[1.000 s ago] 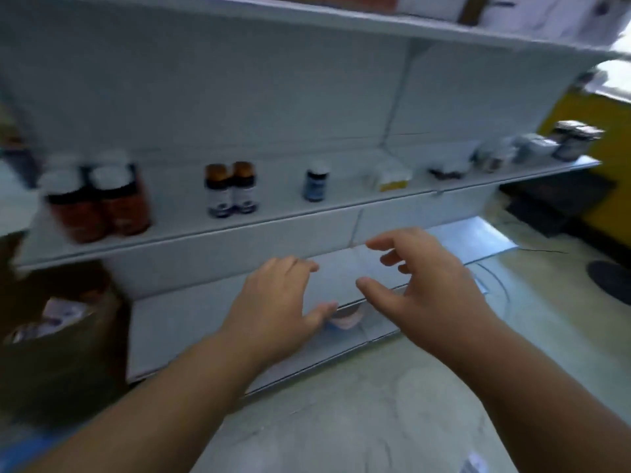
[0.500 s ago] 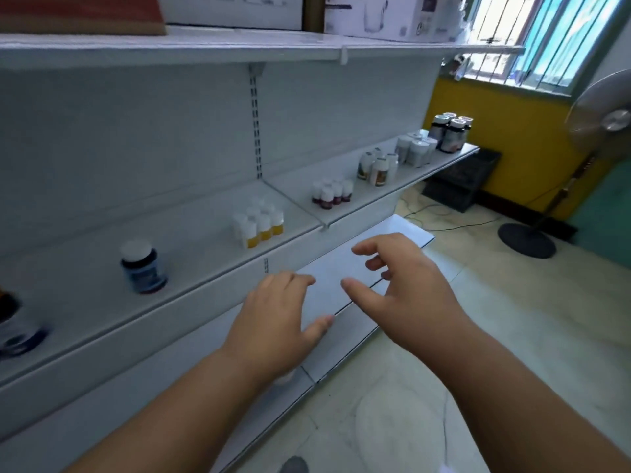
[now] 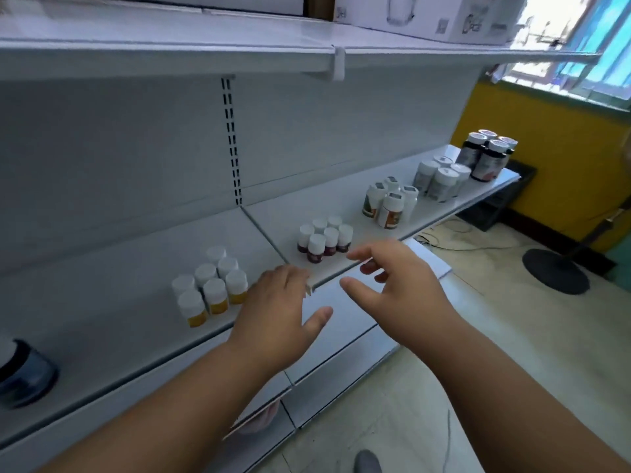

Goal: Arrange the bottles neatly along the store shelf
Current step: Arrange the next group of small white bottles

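Observation:
Groups of bottles stand along the white middle shelf [image 3: 112, 322]. Several white-capped bottles with yellow labels [image 3: 211, 288] sit left of the shelf joint. Right of it stands a cluster of small dark-red bottles [image 3: 324, 238]. Farther right are white bottles with orange-green labels [image 3: 389, 204], plain white bottles [image 3: 440, 175] and dark bottles [image 3: 486, 155] at the shelf end. A dark blue jar [image 3: 25, 373] sits at the far left edge. My left hand [image 3: 280, 319] hovers in front of the yellow-label group, fingers relaxed. My right hand [image 3: 392, 285] hovers just below the dark-red cluster, fingers loosely spread. Neither holds anything.
An upper shelf [image 3: 307, 52] carries white boxes [image 3: 426, 15]. A lower shelf [image 3: 345, 339] juts out below my hands. A fan base [image 3: 555, 271] and cables lie on the tiled floor at right, by a yellow wall [image 3: 563, 158].
The view has swung right along the shelf and closer; the yellow-label and dark-red groups now lie just beyond my hands. Both hands stay held out, holding nothing.

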